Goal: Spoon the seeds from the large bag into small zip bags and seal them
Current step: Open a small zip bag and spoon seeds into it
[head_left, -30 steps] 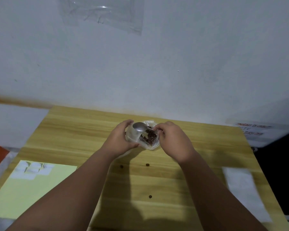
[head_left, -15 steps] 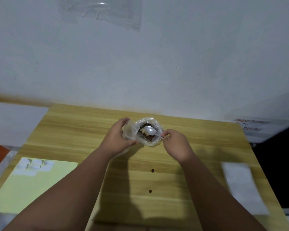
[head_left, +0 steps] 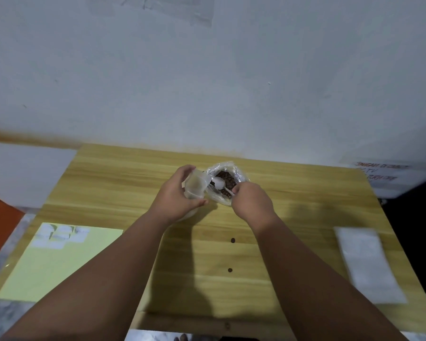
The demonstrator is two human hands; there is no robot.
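Presently: left hand (head_left: 175, 193), fingers (head_left: 188, 169) curled round small zip bag (head_left: 194, 185), its mouth kept beside the large bag (head_left: 237, 171) (short carry, presumably). Right hand (head_left: 252, 203) pinches white spoon (head_left: 219, 183), bowl over the seeds (head_left: 228, 179), mid-tabletop (head_left: 121, 183).

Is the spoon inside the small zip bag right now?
No, the right hand holds the spoon with its bowl in the large bag, while the left hand holds the small zip bag beside it.
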